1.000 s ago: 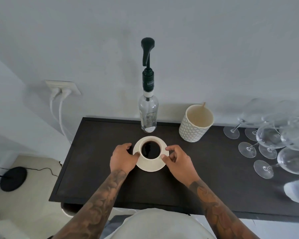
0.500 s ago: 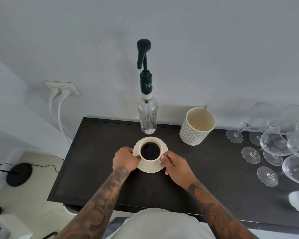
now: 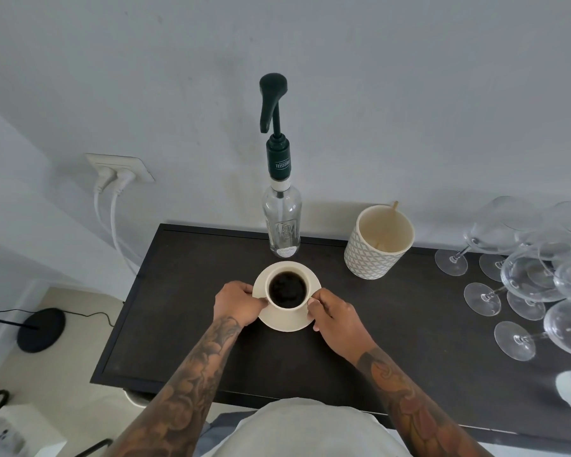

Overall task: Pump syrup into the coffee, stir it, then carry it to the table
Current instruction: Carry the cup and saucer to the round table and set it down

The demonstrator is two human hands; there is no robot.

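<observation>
A cream cup of black coffee [image 3: 287,289] stands on a cream saucer [image 3: 285,321] on the dark counter [image 3: 178,291]. My left hand [image 3: 236,303] grips the saucer's left edge. Against the cup's right side, over the saucer rim, rests my right hand [image 3: 335,319]. Just behind the cup stands a clear syrup bottle [image 3: 281,222] with a dark green pump head [image 3: 272,100], its spout pointing down toward the front. A wooden stirrer [image 3: 388,222] leans inside a patterned cream holder [image 3: 374,249] to the right.
Several wine glasses [image 3: 524,285] crowd the counter's right end, some lying tilted. Two white plugs sit in a wall socket [image 3: 117,169] at the left, with cables hanging beside the counter. A black lamp base [image 3: 40,329] rests on the floor at the left.
Both hands have closed in from the saucer's sides onto the saucer and cup. The cup and saucer sit slightly nearer the bottle. My view has tilted a little.
</observation>
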